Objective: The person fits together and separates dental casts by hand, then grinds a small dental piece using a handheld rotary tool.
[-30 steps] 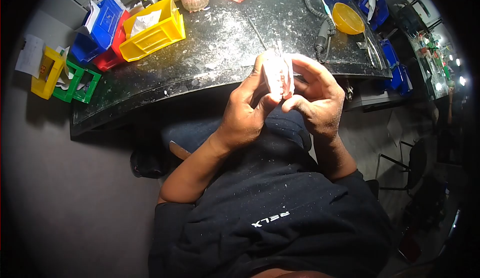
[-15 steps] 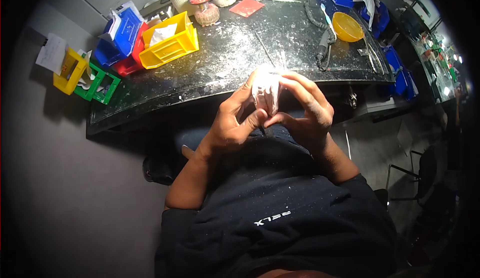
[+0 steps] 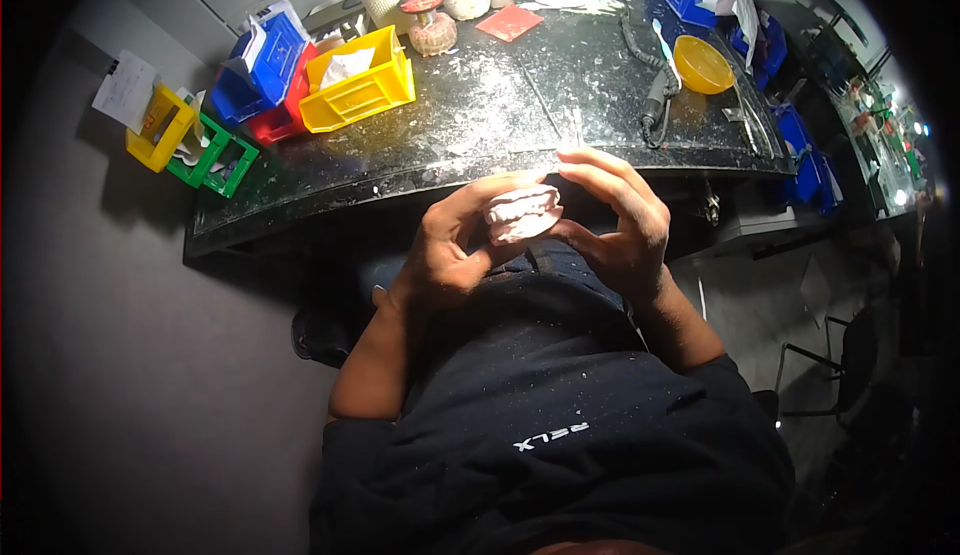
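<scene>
A white plaster dental model (image 3: pixel 525 213), two ridged halves stacked together, is held in front of my waist, just off the bench edge. My left hand (image 3: pixel 455 240) is closed around its left side, fingers behind and thumb beneath. Curved about the right side is my right hand (image 3: pixel 625 220), its fingers apart from the model and pointing toward the bench. The right thumb tip lies at the model's lower right edge and seems to touch it. The model's back and underside are hidden.
The dark, white-dusted bench (image 3: pixel 480 105) curves ahead of me. Yellow (image 3: pixel 360 85), red (image 3: pixel 285 115) and blue (image 3: pixel 262 65) bins stand left. A corded handpiece (image 3: pixel 655 100), an orange bowl (image 3: pixel 703 65) and thin tools (image 3: pixel 750 120) lie right. A red square (image 3: pixel 510 22) lies farther back.
The dental model has been turned from upright to lying crosswise and lowered slightly toward me. My right fingers have come away from it, while my left hand keeps hold. The view has shifted slightly.
</scene>
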`<state>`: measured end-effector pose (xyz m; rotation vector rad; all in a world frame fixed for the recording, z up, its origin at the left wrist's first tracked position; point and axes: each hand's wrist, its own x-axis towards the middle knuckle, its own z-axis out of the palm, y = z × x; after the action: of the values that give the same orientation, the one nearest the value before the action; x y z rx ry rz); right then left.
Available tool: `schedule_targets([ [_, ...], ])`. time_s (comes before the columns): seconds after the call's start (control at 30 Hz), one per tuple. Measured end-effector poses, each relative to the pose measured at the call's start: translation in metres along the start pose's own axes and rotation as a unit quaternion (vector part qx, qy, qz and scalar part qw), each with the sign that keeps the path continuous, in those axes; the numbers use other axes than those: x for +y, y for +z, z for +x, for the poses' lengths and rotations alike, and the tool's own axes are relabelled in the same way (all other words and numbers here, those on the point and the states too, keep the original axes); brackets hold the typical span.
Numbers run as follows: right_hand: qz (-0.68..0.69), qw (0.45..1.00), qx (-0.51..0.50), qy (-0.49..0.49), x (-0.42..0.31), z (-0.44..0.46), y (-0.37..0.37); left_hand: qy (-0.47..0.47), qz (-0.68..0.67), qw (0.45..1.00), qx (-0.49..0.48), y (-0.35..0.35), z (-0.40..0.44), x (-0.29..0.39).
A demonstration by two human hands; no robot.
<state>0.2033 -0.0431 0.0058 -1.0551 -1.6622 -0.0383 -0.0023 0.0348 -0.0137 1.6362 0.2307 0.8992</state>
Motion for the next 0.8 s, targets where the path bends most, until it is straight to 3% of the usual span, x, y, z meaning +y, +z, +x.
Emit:
schedule_targets([
  [0.07, 0.032, 0.999, -0.02, 0.025, -0.001, -0.002, 0.0, -0.01, -0.135, 0.99, -0.04, -0.004, -0.003, -0.002],
  [0.1, 0.066, 0.996, -0.043, 0.046, -0.001, -0.003, 0.0, -0.012, -0.135, 0.99, -0.043, -0.005, -0.004, -0.006],
  [0.17, 0.07, 0.995, -0.057, 0.049, -0.001, -0.005, -0.001, 0.023, -0.063, 0.997, -0.033, -0.006, -0.004, -0.015],
  [0.4, 0.094, 0.991, -0.068, 0.059, -0.003, -0.005, -0.002, 0.038, -0.001, 0.998, -0.043, -0.011, -0.002, -0.022],
  [0.57, 0.12, 0.988, -0.089, 0.037, 0.001, -0.005, -0.008, 0.018, 0.018, 1.0, 0.002, -0.003, -0.003, -0.022],
  [0.63, 0.136, 0.982, -0.11, 0.074, 0.0, -0.006, -0.011, -0.022, 0.032, 0.999, 0.012, 0.0, -0.005, -0.013],
  [0.8, 0.174, 0.972, -0.142, 0.071, 0.007, -0.009, -0.014, -0.012, 0.067, 0.998, 0.007, 0.002, -0.002, -0.007],
])
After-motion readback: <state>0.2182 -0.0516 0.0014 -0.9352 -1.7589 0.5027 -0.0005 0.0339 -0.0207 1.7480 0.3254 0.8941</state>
